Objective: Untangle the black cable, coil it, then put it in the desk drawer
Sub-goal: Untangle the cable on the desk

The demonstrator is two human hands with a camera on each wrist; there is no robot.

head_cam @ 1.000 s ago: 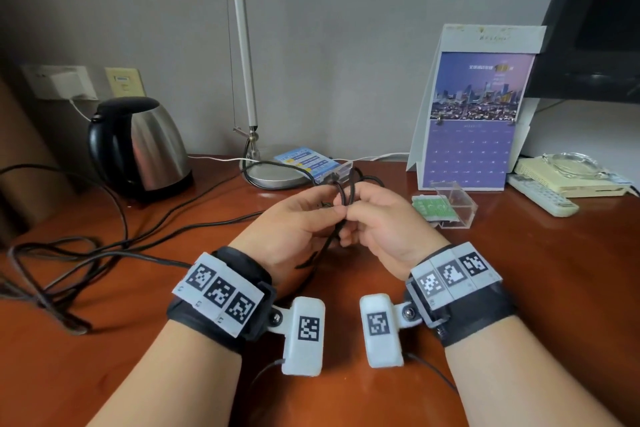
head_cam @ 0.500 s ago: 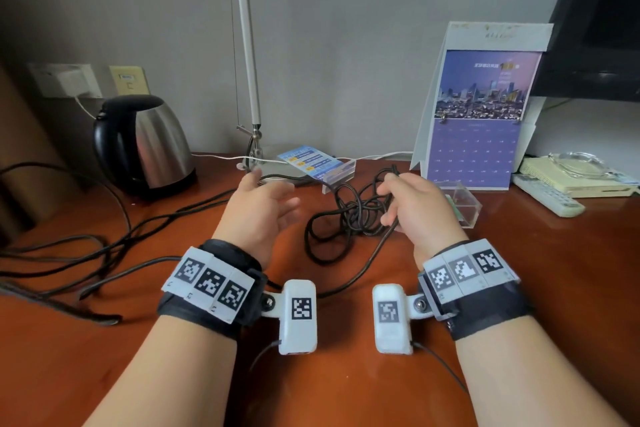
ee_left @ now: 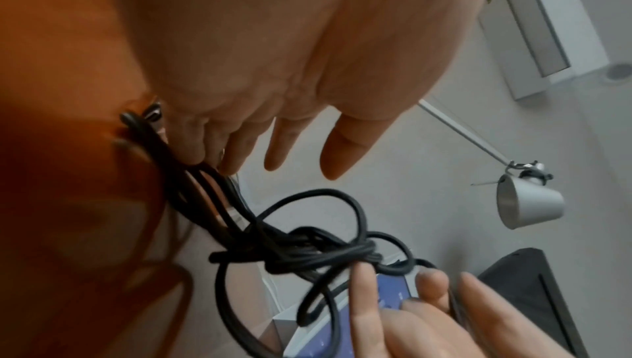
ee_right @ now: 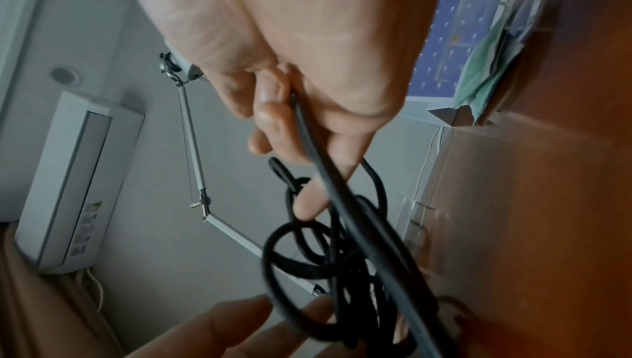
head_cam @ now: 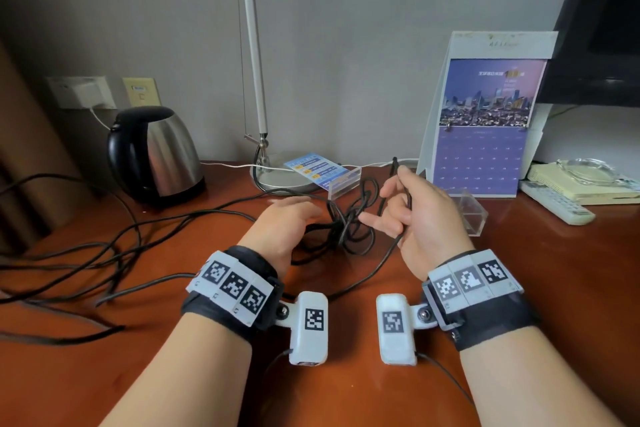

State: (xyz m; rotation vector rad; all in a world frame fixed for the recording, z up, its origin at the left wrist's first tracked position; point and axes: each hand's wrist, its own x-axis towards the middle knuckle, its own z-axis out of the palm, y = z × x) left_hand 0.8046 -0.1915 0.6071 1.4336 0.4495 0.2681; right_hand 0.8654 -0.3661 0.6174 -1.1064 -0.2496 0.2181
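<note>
Across the wooden desk the black cable lies knotted between my hands (untangling is barely begun). My right hand pinches one strand; my left hand hovers relaxed, holding nothing. Next, I should tease loops apart.

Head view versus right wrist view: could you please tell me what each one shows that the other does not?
Only the head view shows the kettle, the remote control, the wall sockets and the loose cables spread over the desk. Only the right wrist view shows the air conditioner and, up close, the right hand with its fingers curled round a strand. Both show the tangled black cable, the calendar, the lamp arm and the left hand, fingers relaxed.
</note>
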